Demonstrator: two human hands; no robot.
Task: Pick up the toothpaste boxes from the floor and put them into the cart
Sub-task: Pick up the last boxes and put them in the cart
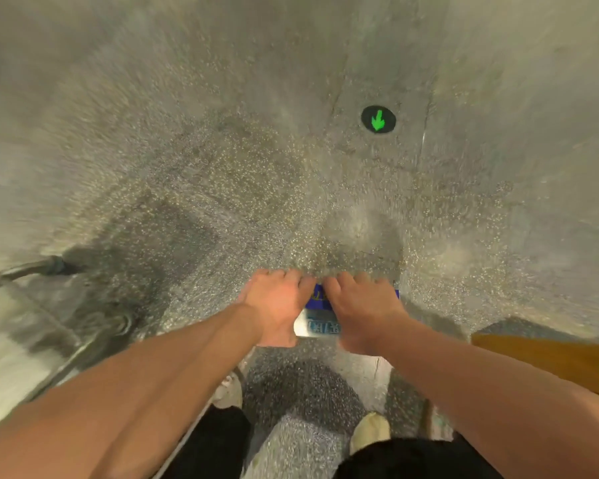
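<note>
Blue and white toothpaste boxes sit low over the speckled concrete floor, held between both hands. My left hand covers their left end and my right hand covers their right end, fingers curled over the far edge. Only a blue strip and a white strip with blue lettering show between the hands. I cannot tell how many boxes there are. The blurred metal frame of the cart is at the left.
A round black floor sticker with a green arrow lies ahead to the right. A yellow object juts in at the right edge. My shoes and dark trousers are at the bottom.
</note>
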